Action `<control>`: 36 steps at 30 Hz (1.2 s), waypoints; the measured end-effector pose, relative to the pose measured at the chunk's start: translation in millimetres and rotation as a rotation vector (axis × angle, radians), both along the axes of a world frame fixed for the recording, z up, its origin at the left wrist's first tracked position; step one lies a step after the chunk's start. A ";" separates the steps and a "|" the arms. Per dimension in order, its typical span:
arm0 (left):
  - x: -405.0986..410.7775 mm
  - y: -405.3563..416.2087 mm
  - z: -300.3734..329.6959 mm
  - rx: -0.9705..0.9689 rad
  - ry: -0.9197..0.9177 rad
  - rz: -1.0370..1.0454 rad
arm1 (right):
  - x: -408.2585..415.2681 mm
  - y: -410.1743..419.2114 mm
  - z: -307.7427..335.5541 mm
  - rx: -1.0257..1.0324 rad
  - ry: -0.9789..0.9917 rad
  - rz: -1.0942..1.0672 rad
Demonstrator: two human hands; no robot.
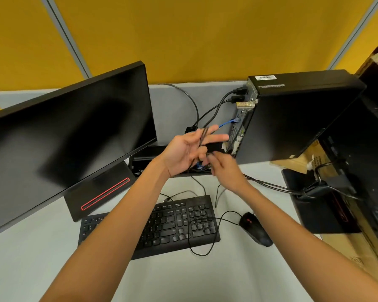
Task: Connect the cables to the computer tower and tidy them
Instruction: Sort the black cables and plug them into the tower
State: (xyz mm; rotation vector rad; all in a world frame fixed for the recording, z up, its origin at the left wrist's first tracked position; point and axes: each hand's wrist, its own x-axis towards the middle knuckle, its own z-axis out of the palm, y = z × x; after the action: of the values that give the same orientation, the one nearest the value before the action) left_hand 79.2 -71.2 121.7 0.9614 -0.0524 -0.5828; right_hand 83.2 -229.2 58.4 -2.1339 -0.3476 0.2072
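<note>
The black computer tower (297, 118) stands upright at the back right, its rear panel turned left. Black cables (218, 105), a beige connector (246, 104) and a blue cable (228, 122) are plugged into that panel. My left hand (188, 153) is raised palm up just left of the panel, with thin black cables (203, 136) running between its spread fingers. My right hand (227, 171) is below it, fingers pinched on the same cable bundle near a blue tie or plug that is partly hidden.
A black monitor (70, 136) stands at left, a black keyboard (153, 227) and black mouse (256, 228) lie in front, each with a loose cable. A second monitor (358, 160) and cardboard sit at right. Yellow partition walls close the back.
</note>
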 end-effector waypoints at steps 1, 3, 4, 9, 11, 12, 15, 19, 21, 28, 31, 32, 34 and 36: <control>3.4 -1.3 -0.6 0.078 -0.035 0.060 | -4.7 3.7 -1.6 -0.109 0.040 0.090; 10.5 -3.9 -7.5 0.340 -0.116 0.126 | -8.4 6.9 0.4 -0.334 0.071 0.307; 12.1 -4.5 -11.2 0.486 -0.156 0.119 | -8.2 6.8 5.4 -0.419 0.054 0.394; 8.1 -5.1 -25.7 1.045 -0.441 -0.090 | 5.1 -4.9 72.3 -0.593 -0.059 0.545; 3.5 -3.6 -24.9 0.982 -0.399 -0.166 | 14.8 -17.2 92.2 -0.492 -0.097 0.443; 1.2 -3.0 -22.4 0.889 -0.353 -0.176 | 20.7 -23.3 95.8 -0.429 -0.107 0.376; -0.3 -1.6 -11.8 0.542 -0.251 -0.147 | 34.9 -34.9 78.3 -0.193 -0.108 0.150; 6.5 -6.8 -4.9 0.356 -0.222 -0.092 | 34.9 -24.8 21.3 0.007 -0.069 -0.066; 9.9 -13.9 -4.2 0.276 -0.181 -0.036 | 23.5 -11.9 1.0 0.084 0.063 -0.072; 19.5 -11.2 -14.1 0.651 -0.267 0.302 | -12.6 7.3 6.8 -0.187 0.224 0.290; 22.5 7.3 -23.7 1.131 -0.422 0.212 | -9.7 -2.9 36.9 -0.437 0.050 0.500; 21.9 13.8 -25.4 1.207 -0.437 0.129 | -6.7 -6.4 49.8 -0.438 -0.023 0.500; 11.3 15.2 -19.8 1.147 -0.383 -0.085 | 4.0 -14.4 72.1 -0.361 -0.140 0.417; -1.6 7.7 -12.8 0.890 -0.296 -0.235 | 16.7 -22.7 85.1 -0.227 -0.179 0.307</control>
State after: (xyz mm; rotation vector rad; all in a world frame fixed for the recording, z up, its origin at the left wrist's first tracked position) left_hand 77.6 -63.5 109.0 1.9230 -0.1818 -0.6856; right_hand 99.9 -251.8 143.5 -2.3210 -0.7915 0.2410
